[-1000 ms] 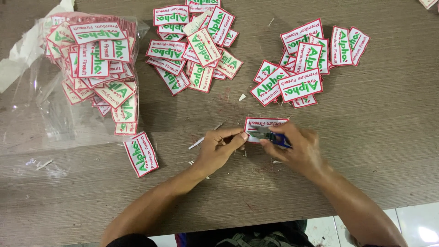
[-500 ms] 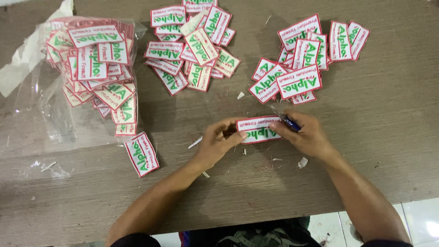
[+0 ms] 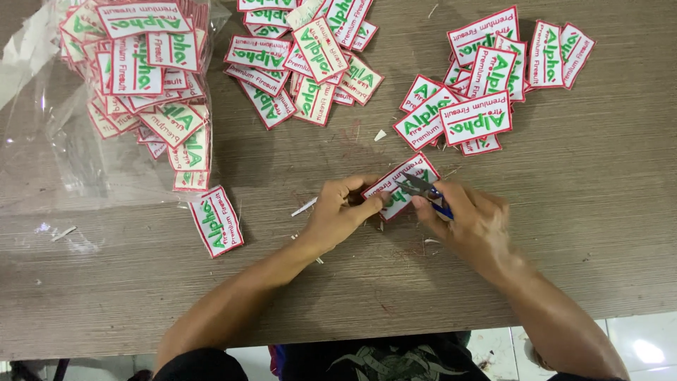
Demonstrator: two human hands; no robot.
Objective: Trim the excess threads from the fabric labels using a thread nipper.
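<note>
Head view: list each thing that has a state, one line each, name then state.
Patch: held at the table, tilted, pinched by the left hand.
Snips: gripped in the right hand, tips on the patch.
Plastic bag: open, patches spilling out.
Lone patch: flat, apart from the piles.

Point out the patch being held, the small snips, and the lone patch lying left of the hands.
held patch (image 3: 399, 185): head view, on its white middle.
snips (image 3: 417, 186): head view, on the metal blades.
lone patch (image 3: 216, 221): head view, on its centre.
</note>
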